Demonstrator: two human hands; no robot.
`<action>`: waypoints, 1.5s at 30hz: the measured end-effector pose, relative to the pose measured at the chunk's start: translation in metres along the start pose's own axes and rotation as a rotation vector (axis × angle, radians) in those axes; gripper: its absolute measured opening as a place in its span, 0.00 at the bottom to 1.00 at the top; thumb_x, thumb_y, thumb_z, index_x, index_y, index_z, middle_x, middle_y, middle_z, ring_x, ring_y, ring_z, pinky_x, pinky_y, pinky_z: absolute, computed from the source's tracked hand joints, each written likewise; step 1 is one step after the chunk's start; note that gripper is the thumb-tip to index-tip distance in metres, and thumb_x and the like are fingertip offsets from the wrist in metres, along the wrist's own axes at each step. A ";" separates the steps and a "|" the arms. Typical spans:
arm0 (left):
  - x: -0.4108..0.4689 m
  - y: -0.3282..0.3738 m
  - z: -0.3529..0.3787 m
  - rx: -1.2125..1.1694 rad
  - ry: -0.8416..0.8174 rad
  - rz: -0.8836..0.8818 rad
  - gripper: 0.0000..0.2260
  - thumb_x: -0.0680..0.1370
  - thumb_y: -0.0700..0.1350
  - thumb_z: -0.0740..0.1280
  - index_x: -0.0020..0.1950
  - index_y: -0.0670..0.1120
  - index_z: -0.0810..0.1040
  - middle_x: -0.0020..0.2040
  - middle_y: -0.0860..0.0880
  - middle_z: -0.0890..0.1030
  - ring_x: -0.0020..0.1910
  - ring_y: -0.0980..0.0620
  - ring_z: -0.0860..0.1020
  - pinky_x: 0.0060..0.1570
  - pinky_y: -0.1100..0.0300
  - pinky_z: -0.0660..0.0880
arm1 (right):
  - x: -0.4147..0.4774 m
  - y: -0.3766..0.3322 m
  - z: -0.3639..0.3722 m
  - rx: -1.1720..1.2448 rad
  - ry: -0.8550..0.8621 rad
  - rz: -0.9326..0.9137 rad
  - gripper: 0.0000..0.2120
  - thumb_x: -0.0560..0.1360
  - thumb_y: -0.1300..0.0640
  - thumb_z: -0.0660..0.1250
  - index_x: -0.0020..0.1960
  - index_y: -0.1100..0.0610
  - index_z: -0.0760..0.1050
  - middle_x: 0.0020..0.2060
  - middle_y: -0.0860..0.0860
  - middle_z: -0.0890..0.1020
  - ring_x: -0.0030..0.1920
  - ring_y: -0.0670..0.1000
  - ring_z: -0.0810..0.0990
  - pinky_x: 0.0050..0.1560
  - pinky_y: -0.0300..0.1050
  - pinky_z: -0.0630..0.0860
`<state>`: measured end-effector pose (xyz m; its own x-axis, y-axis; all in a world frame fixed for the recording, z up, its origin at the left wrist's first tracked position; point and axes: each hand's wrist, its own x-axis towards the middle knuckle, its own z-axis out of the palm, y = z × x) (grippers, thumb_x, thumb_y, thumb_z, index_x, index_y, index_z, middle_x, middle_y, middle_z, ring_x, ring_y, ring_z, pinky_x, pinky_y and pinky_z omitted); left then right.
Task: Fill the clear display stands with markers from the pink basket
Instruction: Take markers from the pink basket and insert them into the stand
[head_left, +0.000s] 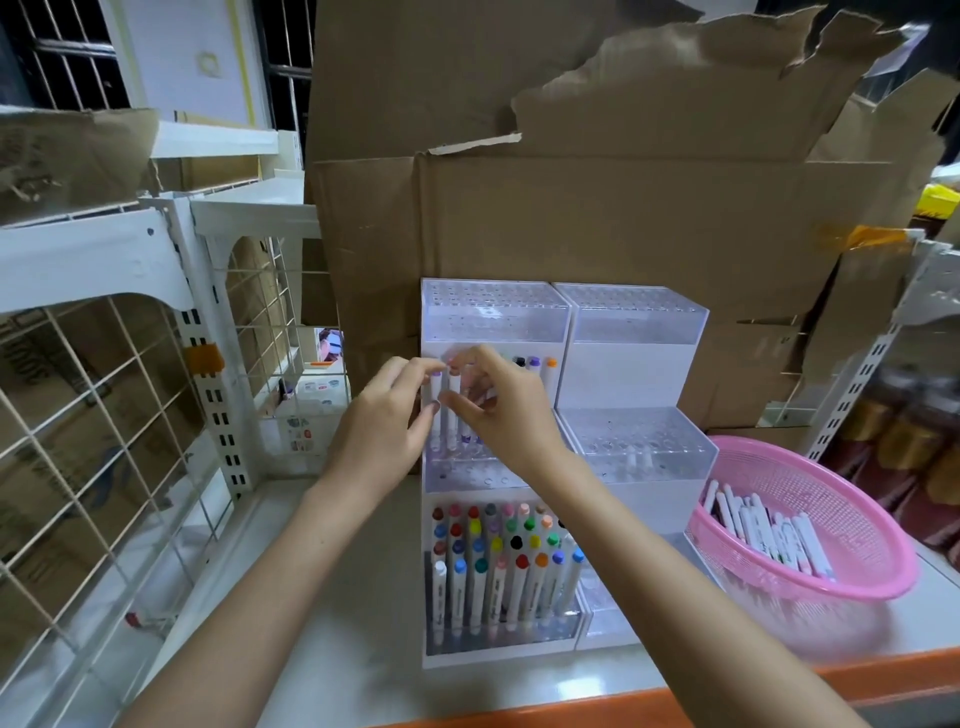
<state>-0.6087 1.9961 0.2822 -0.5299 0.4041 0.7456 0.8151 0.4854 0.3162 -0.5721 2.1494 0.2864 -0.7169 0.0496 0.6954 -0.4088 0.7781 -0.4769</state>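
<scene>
**Two markers being seated in the middle tier of the left stand**

Far left: white wire-grid shelving (104, 415), not in play. The left hand (384, 415) is raised at the middle tier of the left display stand (493, 317). Its thumb and forefinger are pinched on a purple-capped marker (435, 395). Just beside it, a neighbouring marker (454, 402) is pinched between the thumb and forefinger of the right hand (498, 410), with the other fingers loosely curled. The cap colour of this one cannot be told.

Both markers are held upright, long axis vertical, caps up. Their lower ends are at the tier's hole plate, so the coming move is judged a straight push down, not a sideways one. Whether the ends are already in the holes is hidden by the fingers. Each hand is on its own marker, and neither is nearer.

A few capped markers are seen further right on the same tier. The bottom-tier markers (498, 566) fill that tier, and the top tier is unfilled.

The right display stand (634, 374) is nearly bare; what look like two markers sit in its middle tier.

Far right: the pink basket (810, 478) is on the counter (363, 597) with loose markers (763, 525) lying in a heap. It is well apart from both hands, nearer the right one. Much of the filling is judged left to do.
</scene>
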 end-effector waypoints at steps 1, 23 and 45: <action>0.000 0.001 -0.001 0.041 0.000 0.014 0.16 0.72 0.36 0.71 0.60 0.43 0.76 0.52 0.47 0.77 0.48 0.49 0.78 0.43 0.61 0.74 | -0.003 0.001 -0.001 -0.032 -0.010 -0.017 0.16 0.73 0.57 0.73 0.58 0.53 0.74 0.41 0.48 0.78 0.38 0.48 0.76 0.40 0.46 0.79; 0.024 0.139 0.113 0.284 -0.199 0.244 0.22 0.67 0.44 0.73 0.59 0.42 0.77 0.55 0.42 0.79 0.54 0.42 0.78 0.60 0.49 0.70 | -0.079 0.098 -0.150 -0.669 0.079 0.083 0.20 0.73 0.44 0.61 0.61 0.50 0.76 0.56 0.50 0.79 0.53 0.54 0.77 0.48 0.46 0.73; 0.014 0.249 0.337 0.147 -0.962 -0.167 0.27 0.78 0.51 0.64 0.74 0.45 0.60 0.68 0.42 0.67 0.66 0.43 0.65 0.64 0.51 0.66 | -0.176 0.257 -0.258 -0.713 -0.598 0.757 0.15 0.76 0.51 0.63 0.60 0.56 0.74 0.56 0.57 0.78 0.55 0.59 0.78 0.49 0.47 0.74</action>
<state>-0.4921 2.3837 0.1738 -0.6528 0.7484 -0.1173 0.7101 0.6585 0.2492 -0.4051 2.5022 0.1804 -0.8665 0.4923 -0.0826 0.4991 0.8581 -0.1208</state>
